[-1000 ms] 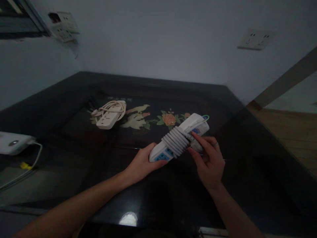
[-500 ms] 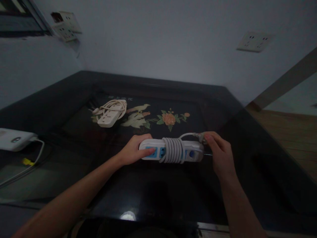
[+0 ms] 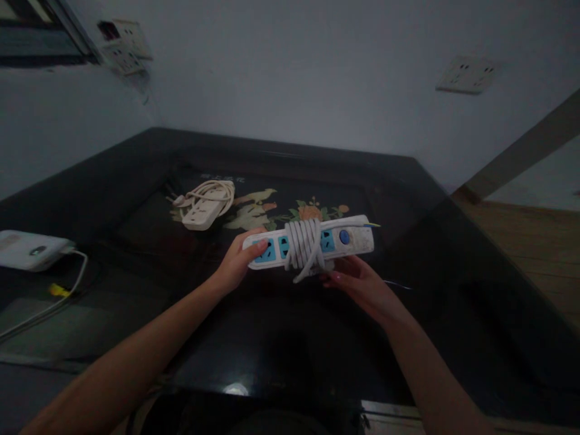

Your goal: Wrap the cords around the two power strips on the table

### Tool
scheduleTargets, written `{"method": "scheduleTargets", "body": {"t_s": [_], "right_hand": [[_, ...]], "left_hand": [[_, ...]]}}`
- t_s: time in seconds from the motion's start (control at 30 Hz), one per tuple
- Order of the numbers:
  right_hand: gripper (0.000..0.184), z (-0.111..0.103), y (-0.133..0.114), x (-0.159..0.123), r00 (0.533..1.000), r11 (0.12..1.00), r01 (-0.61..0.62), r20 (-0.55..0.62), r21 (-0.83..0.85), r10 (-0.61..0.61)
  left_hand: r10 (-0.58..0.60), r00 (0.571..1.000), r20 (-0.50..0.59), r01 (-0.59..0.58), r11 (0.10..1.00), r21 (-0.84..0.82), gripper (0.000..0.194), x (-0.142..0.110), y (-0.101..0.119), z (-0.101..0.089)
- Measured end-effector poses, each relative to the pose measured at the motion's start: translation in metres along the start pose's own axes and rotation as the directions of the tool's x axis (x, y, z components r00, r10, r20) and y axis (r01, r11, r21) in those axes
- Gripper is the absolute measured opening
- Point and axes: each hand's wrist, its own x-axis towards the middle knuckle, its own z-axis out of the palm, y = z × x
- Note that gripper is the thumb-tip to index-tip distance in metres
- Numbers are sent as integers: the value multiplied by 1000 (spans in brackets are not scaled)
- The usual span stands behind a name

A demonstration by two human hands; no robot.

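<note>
A white power strip (image 3: 362,240) with blue sockets and a round blue switch is held above the dark table, tilted slightly up to the right. Its grey-white cord (image 3: 302,243) is wound in several turns around the middle. My left hand (image 3: 238,260) is closed on the strip's left end, thumb on top over a blue socket. Below the right half, my right hand (image 3: 357,284) pinches the pale plug (image 3: 328,266) at the cord's end, largely hidden behind the strip and fingers. A short yellow-green wire (image 3: 372,225) sticks out at the strip's right end.
A second, cream power strip (image 3: 202,214) with a loosely coiled cord lies on the glossy black table (image 3: 272,338) at the back left. At the left edge sits a white device (image 3: 34,251) with a cable attached. Wall sockets (image 3: 466,75) are behind.
The right hand has carried the plug from the strip's right end, around and beneath it towards the wound cord. The strip has risen slightly and tilted up to the right; the left hand keeps its grip.
</note>
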Motion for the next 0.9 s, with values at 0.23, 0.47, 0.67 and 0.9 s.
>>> {"method": "scheduleTargets", "body": {"t_s": [0.23, 0.47, 0.67, 0.9], "right_hand": [[53, 24, 25, 1, 978, 732, 149, -12, -664, -210], [30, 50, 21, -11, 876, 465, 422, 218, -778, -430], [14, 54, 3, -20, 943, 826, 307, 37, -473, -329], [20, -5, -31, -15, 695, 784, 232, -466, -575, -548]], "left_hand": [[-17, 999, -37, 19, 998, 62, 38, -3, -4, 7], [7, 999, -34, -3, 993, 121, 37, -5, 1, 16], [87, 988, -130, -35, 934, 357, 33, -1, 6, 11], [-1, 997, 78, -33, 903, 429, 33, 5, 17, -3]]}}
